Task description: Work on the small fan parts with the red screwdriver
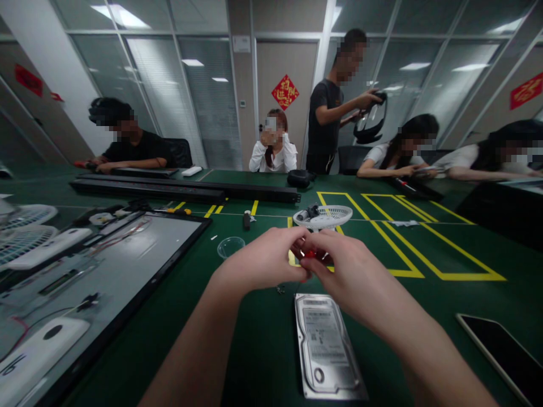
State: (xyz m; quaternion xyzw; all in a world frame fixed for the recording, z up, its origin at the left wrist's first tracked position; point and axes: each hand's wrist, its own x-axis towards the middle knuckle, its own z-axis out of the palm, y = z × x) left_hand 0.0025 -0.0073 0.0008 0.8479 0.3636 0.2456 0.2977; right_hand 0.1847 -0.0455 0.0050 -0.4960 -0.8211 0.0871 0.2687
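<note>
1. Holding a small red thing between both sets of fingertips, I have my left hand and right hand pressed together above the green table. Both hands are pinched shut on it; most of it is hidden, so I cannot tell what it is.
2. It sits well up off the table, just above and beyond the hard drive, which lies flat with its label up right in front of me.
3. My guess is the red thing is light and stiff, small enough to slip away, so a fingertip pinch on its sides suits it better than a full grip.
4. The hard drive looks heavy, rigid and smooth-skinned; I judge its long edges the safest place to hold it.
5. A white fan grille stands just beyond my hands, a clear round dish to their left, and a tiny screw-like bit lies near the drive's corner.
6. An opened monitor panel lies at my left; other people sit around the far side.
</note>
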